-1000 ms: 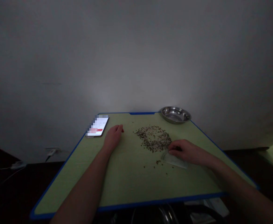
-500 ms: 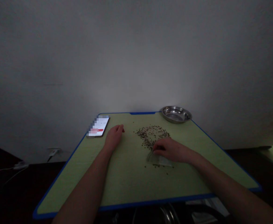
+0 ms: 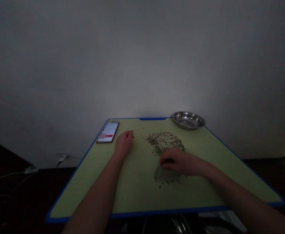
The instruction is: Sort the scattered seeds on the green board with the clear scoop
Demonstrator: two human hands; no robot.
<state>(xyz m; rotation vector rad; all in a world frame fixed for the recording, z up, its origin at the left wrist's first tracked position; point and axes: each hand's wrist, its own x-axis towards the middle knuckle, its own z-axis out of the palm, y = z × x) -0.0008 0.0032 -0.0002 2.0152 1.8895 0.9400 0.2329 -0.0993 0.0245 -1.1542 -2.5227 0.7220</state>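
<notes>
My right hand (image 3: 178, 161) pinches a clear plastic protractor (image 3: 160, 175) by its curved edge, thumb and fingers bent together. The protractor lies low over the table, and its right part is hidden by the hand. Small dark seeds or grains (image 3: 165, 140) form a loose patch just beyond the hand. A few more lie along the protractor's near edge. My left hand (image 3: 124, 141) rests on the table to the left of the patch, with its fingers curled closed; nothing shows in it.
A shiny metal bowl (image 3: 188, 120) stands at the back right corner of the light green, blue-edged table (image 3: 137, 191). At the back left lies a phone (image 3: 109, 131) with its screen lit. Behind is a grey wall (image 3: 142, 65). Cables (image 3: 30, 170) lie low at the left.
My right hand has drawn the protractor toward me, and the few grains at its near edge have shifted nearer too. My left hand stays put. The whole view has shifted slightly.
</notes>
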